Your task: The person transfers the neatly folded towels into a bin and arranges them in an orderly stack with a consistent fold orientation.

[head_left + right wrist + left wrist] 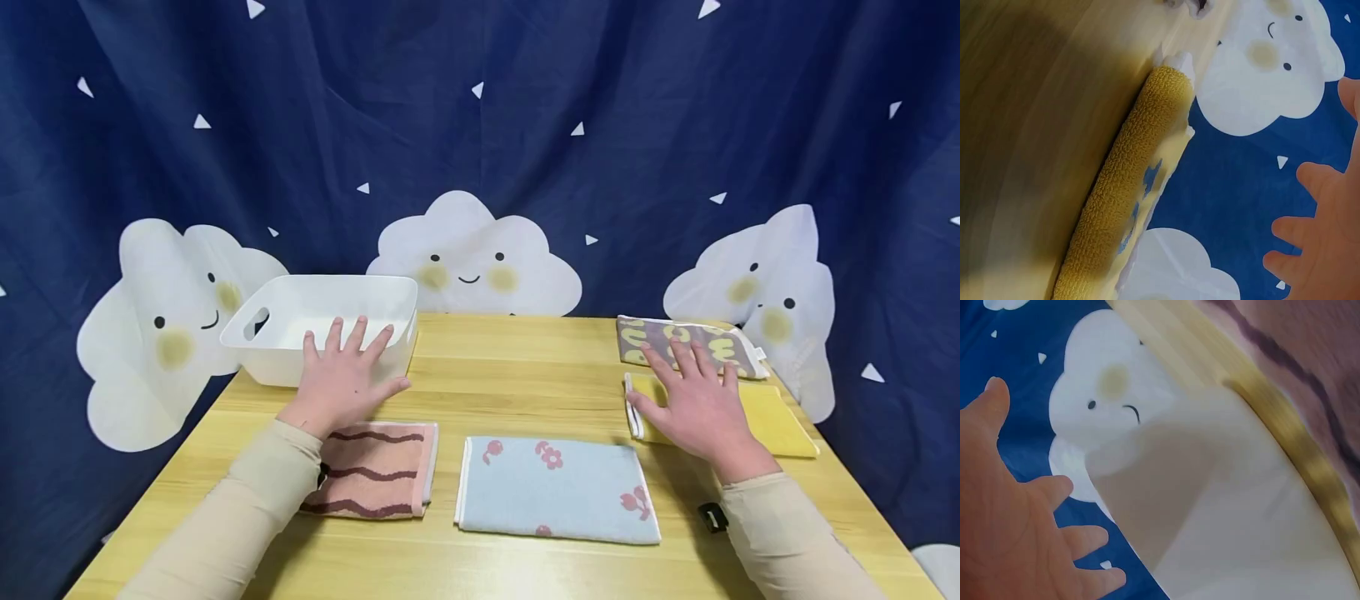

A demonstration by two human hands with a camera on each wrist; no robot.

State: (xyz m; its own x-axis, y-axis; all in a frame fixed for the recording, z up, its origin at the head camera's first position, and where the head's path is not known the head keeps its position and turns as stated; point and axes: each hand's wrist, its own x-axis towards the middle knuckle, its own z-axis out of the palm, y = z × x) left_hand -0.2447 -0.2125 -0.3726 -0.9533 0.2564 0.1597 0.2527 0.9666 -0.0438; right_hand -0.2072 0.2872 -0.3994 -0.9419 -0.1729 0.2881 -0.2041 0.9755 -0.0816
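Observation:
In the head view my left hand (341, 383) is spread with straight fingers, overlapping the front of a white plastic basket (273, 367) and the far edge of a folded pink towel (375, 471) with dark wavy stripes. The left wrist view shows nothing in that hand (1016, 519). My right hand (701, 408), fingers spread as well, hovers over a folded yellow towel (780, 421); its palm (1329, 231) is bare in the right wrist view. Behind the yellow towel lies a folded grey-purple towel (682, 342) with yellow lettering. Between the hands a folded light blue towel (555, 492) has pink flowers.
All of this rests on a light wooden table (510, 375). A dark blue curtain (480, 150) printed with smiling clouds hangs behind and beside it. The basket stands at the back left corner, with an oval handle hole in its side.

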